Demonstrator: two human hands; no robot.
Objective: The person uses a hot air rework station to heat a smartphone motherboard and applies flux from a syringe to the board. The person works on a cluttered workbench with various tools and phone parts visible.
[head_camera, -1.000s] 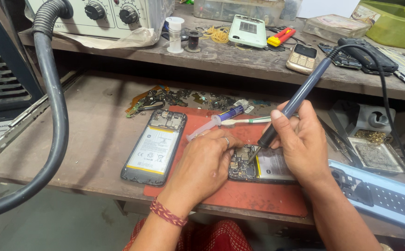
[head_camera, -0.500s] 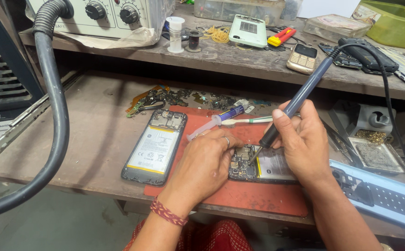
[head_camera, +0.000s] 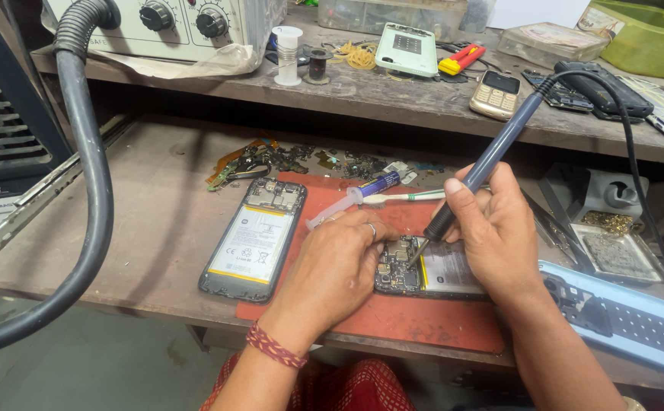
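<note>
While the right hand (head_camera: 499,236) keeps a closed pen-style grip on the dark blue corded soldering iron (head_camera: 492,164), tip down on the opened black phone's circuit board (head_camera: 397,266), the left hand (head_camera: 339,266) presses flat, steadying it on the red mat (head_camera: 423,320). Back's already off; soldering looks mid-way.

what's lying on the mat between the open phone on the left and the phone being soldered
In the head view, the left hand rests on the red mat between the open phone and the soldered phone; a syringe lies just behind.
</note>
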